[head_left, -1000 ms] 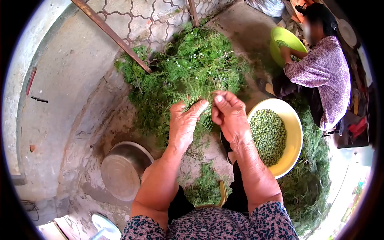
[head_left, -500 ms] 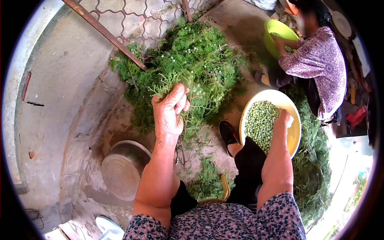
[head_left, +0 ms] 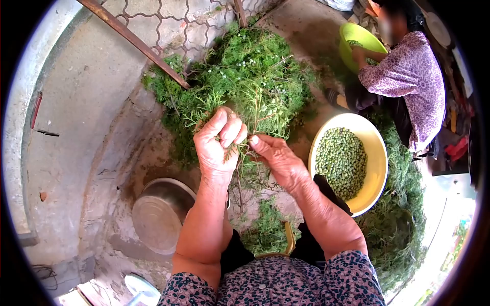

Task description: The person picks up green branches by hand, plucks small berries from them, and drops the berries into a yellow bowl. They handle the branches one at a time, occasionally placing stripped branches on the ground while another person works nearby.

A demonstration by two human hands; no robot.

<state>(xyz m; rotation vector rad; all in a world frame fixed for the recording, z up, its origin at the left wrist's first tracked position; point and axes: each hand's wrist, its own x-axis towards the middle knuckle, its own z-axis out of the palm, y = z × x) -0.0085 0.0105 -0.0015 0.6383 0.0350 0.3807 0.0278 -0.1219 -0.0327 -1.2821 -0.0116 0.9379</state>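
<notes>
My left hand (head_left: pixel 219 140) is closed in a fist around an evergreen sprig (head_left: pixel 210 109), whose flat green leaves stick out above the knuckles. My right hand (head_left: pixel 283 160) reaches in from the right, thumb and fingertips pinched at the sprig's thin stems close beside the left fingers; exactly what lies in the pinch is small and partly hidden. Beyond both hands spreads a heap of cut evergreen branches (head_left: pixel 245 71) with small pale cones among the leaves. Right of my right hand, a yellow basin (head_left: pixel 377 178) holds many small green cones (head_left: pixel 339 163).
At upper right a seated person (head_left: pixel 403 81) works over a lime-green basin (head_left: pixel 351 31). A metal pot (head_left: pixel 158 217) lies at left by the concrete wall (head_left: pixel 76 127). Stripped greenery (head_left: pixel 398 229) lies beyond the yellow basin. A rusty bar (head_left: pixel 135 43) slants over the heap.
My right hand has come out of the yellow basin and moved left to the sprig, where it now pinches. My left hand keeps its hold on the sprig in nearly the same place.
</notes>
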